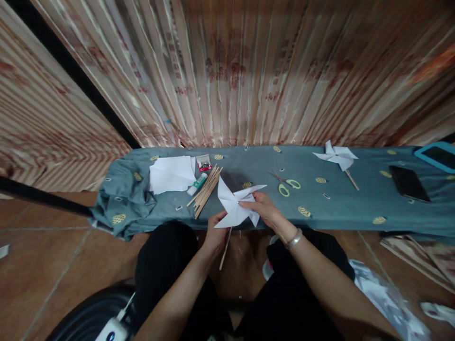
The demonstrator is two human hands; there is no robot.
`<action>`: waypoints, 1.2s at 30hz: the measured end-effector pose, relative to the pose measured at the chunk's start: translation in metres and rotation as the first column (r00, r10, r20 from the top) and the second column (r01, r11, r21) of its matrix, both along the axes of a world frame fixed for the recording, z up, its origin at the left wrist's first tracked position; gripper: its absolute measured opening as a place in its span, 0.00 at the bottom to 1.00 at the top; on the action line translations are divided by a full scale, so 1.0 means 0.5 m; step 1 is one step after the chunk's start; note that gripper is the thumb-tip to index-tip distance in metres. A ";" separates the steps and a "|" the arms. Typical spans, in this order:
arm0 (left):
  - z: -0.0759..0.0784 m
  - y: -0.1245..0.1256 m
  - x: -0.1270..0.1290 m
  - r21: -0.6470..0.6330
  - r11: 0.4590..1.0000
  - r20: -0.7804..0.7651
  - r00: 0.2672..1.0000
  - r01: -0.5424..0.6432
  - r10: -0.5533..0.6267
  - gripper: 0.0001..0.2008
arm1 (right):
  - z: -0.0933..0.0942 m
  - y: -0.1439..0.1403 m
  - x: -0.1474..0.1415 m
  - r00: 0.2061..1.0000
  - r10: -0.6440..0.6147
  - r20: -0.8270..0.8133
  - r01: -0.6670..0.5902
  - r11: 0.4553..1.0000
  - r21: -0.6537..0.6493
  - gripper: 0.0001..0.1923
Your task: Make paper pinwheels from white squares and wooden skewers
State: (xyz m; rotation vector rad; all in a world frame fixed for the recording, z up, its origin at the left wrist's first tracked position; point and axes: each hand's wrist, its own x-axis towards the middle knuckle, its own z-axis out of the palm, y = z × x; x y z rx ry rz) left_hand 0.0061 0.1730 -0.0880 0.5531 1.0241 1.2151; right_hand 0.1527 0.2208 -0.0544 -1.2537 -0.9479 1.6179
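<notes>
A white paper pinwheel [232, 204] on a thin wooden stick [225, 251] is held between both hands over the table's front edge. My left hand [215, 232] is closed behind its lower left blade, by the top of the stick; the fingertips are hidden by paper. My right hand [265, 207] is closed on the pinwheel from the right, its thumb or finger at the centre pin. Left of the pinwheel lie several loose wooden sticks [206, 189], a glue stick [196, 184] and a small red-and-white box [204, 162] of dark pins.
White paper sheets [171, 174] are stacked at the left. Scissors [284, 183] with green handles lie open right of my hands. Farther right are a second pinwheel [337, 155], a black phone [409, 183] and a blue-framed device [437, 156]. A plastic bag [387, 298] is on the floor.
</notes>
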 end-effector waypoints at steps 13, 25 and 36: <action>0.010 -0.055 -0.019 -0.191 0.972 0.125 0.978 -0.139 0.165 0.21 | -0.013 -0.009 -0.040 0.954 0.187 0.233 -0.175 0.982 -0.069 0.17; -0.048 -0.055 -0.026 -0.364 0.915 0.233 0.935 -0.172 0.268 0.15 | -0.015 0.035 -0.060 0.788 0.386 0.479 -0.344 0.922 -0.177 0.08; -0.060 -0.061 -0.018 -0.442 0.878 0.267 0.908 -0.183 0.323 0.12 | -0.013 0.059 -0.075 0.542 0.471 0.695 -0.445 0.863 -0.238 0.09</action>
